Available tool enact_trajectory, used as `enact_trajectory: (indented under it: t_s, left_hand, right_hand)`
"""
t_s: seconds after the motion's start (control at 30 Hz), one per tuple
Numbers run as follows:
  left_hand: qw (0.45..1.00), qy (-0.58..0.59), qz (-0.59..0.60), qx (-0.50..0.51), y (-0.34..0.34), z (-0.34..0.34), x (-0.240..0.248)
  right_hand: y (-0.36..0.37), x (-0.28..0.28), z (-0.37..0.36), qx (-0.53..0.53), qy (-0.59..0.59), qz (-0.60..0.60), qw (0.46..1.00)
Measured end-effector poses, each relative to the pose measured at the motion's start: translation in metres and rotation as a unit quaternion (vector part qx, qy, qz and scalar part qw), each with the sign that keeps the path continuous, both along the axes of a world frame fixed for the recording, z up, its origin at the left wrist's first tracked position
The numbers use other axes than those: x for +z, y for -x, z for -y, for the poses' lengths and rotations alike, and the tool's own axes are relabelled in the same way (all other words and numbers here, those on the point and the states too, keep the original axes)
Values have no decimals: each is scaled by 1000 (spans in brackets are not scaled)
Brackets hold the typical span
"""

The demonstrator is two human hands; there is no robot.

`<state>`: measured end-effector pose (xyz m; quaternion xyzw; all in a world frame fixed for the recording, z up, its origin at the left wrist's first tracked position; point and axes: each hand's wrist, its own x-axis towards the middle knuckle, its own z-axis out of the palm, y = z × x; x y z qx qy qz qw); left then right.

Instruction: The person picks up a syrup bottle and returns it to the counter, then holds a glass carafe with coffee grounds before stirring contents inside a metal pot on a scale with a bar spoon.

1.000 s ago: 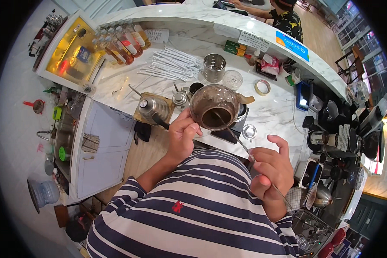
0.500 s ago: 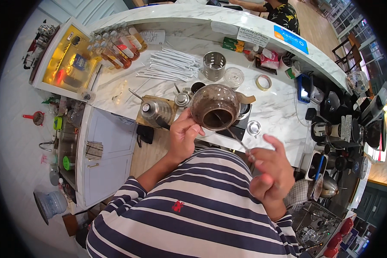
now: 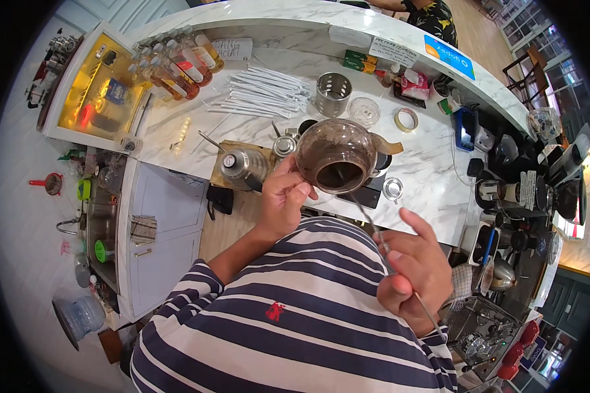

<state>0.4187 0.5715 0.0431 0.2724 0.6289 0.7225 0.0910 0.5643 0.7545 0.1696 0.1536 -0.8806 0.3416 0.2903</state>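
Note:
A brown-stained glass teapot (image 3: 331,139) is tilted in front of me, its dark mouth facing my body and its tan curved handle to the right. My left hand (image 3: 285,202) is closed on its left side near the rim. With my right hand (image 3: 416,272) I hold a thin metal rod, perhaps a long bar spoon (image 3: 368,216). Its far end disappears into the teapot's mouth, and the other end passes below my palm. Behind the teapot, partly covered, lies a black scale-like slab (image 3: 367,196). A steel gooseneck kettle (image 3: 239,165) stands on a wooden board left of the teapot.
Wrapped white straws (image 3: 262,93), a perforated steel cylinder (image 3: 333,93) and a tape roll (image 3: 406,119) are on the marble counter. Bottles (image 3: 183,65) stand back left, a small steel lidded piece (image 3: 393,188) right of the teapot. Another person (image 3: 432,19) is beyond the ledge.
The teapot and left hand have shifted slightly right, with the view moving a little. The rod has come farther out of the mouth, and its rear end now shows below my right hand.

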Motion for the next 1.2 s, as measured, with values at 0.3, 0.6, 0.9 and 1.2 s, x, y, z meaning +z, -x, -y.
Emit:
enact_trajectory:
  t_s: [0.3,0.6,0.9,1.2]
  left_hand:
    - [1000,-27,-11,6,9,20,-22]
    - [997,-60,56,-2,19,30,-30]
    - [998,6,65,13,36,24,-29]
    - [996,-35,78,-5,47,20,-37]
  right_hand:
    - [10,-16,16,7,149,-82,985]
    - [16,-16,21,8,121,-55,991]
    - [29,-70,21,-124,360,-87,921]
    - [31,-79,21,-116,343,-124,924]
